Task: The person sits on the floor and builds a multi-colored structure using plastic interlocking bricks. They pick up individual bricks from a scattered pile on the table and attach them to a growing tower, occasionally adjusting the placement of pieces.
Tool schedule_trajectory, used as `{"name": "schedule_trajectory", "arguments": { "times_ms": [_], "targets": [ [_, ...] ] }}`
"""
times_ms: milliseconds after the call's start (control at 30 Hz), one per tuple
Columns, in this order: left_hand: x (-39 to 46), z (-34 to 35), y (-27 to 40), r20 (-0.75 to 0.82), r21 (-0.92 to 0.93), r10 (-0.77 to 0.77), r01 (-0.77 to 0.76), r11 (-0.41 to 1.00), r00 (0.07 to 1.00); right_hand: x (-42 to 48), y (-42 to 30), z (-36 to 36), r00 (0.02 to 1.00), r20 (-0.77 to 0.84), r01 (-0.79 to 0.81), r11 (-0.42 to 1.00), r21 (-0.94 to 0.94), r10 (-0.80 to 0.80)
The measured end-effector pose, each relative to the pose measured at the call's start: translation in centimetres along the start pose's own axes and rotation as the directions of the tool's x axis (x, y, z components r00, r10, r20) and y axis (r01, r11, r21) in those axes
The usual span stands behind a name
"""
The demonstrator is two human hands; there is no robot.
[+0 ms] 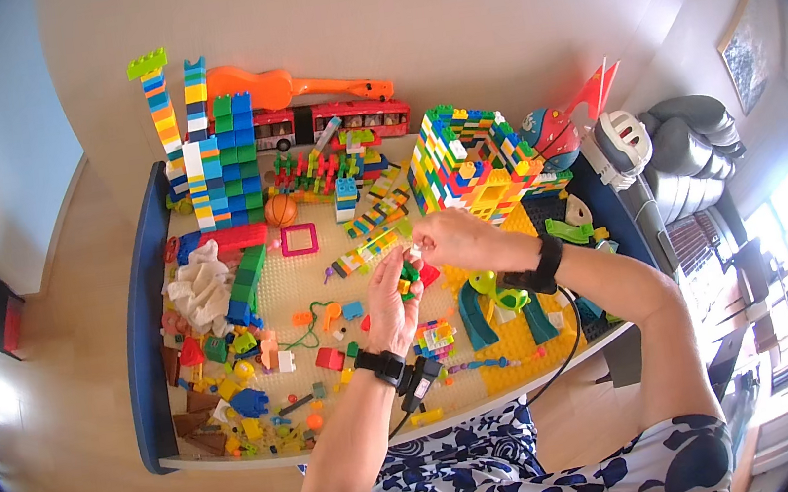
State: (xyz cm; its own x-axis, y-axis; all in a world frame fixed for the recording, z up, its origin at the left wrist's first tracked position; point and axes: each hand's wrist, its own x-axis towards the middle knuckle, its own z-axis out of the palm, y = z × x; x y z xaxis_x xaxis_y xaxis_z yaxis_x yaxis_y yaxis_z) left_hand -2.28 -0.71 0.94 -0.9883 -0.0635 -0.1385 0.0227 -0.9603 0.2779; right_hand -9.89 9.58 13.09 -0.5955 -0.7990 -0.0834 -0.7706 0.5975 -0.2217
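Over the middle of a play table with a studded baseplate top (308, 276), my left hand (391, 306) holds a small cluster of green and yellow toy bricks (407, 280). My right hand (454, 238) meets it from the right, pinching a small white piece (415, 250) just above the cluster. A red piece (429, 275) shows beside the cluster; whether it is held cannot be told. Just behind the hands lies a strip of multicoloured bricks (365, 252). A green turtle toy (497, 292) with teal curved parts sits right of my left hand.
Tall brick towers (238, 154) stand at the back left, near an orange toy guitar (261, 88) and a red toy bus (347, 119). A hollow brick building (480, 160) stands behind my right hand. Loose bricks and a white cloth (202, 290) lie left. A cable hangs from my right wrist.
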Motion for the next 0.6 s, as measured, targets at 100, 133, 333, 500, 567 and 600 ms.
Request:
{"name": "schedule_trajectory", "arguments": {
  "times_ms": [100, 133, 333, 500, 567, 600],
  "targets": [
    [0.1, -1.0, 0.1, -0.058, -0.013, 0.005, -0.006, 1.000, 0.998, 2.5, 2.2, -3.8, 0.964, -0.259, -0.010, 0.979, 0.202, 0.063],
    [0.1, -1.1, -0.1, -0.053, -0.015, -0.006, 0.005, 1.000, 0.999, 3.5, 3.6, -5.7, 0.953, -0.272, -0.094, 0.983, 0.157, 0.135],
    [-0.1, -0.6, -0.4, -0.061, -0.039, -0.069, 0.066, 0.997, 0.996, 8.9, 12.3, -10.0, 0.854, -0.218, -0.467, 0.881, 0.083, 0.473],
    [-0.2, -0.8, -0.2, -0.049, -0.057, -0.087, 0.084, 0.995, 0.995, 12.3, 17.0, -7.7, 0.866, -0.214, -0.420, 0.890, 0.176, 0.451],
    [-0.1, -0.8, -0.3, -0.046, -0.055, -0.093, 0.090, 0.994, 0.995, 12.8, 17.4, -7.4, 0.863, -0.199, -0.436, 0.884, 0.170, 0.464],
    [-0.3, -0.5, -0.2, -0.050, -0.053, -0.096, 0.093, 0.994, 0.994, 12.8, 17.2, -7.2, 0.860, -0.193, -0.443, 0.878, 0.182, 0.473]
  ]
}}
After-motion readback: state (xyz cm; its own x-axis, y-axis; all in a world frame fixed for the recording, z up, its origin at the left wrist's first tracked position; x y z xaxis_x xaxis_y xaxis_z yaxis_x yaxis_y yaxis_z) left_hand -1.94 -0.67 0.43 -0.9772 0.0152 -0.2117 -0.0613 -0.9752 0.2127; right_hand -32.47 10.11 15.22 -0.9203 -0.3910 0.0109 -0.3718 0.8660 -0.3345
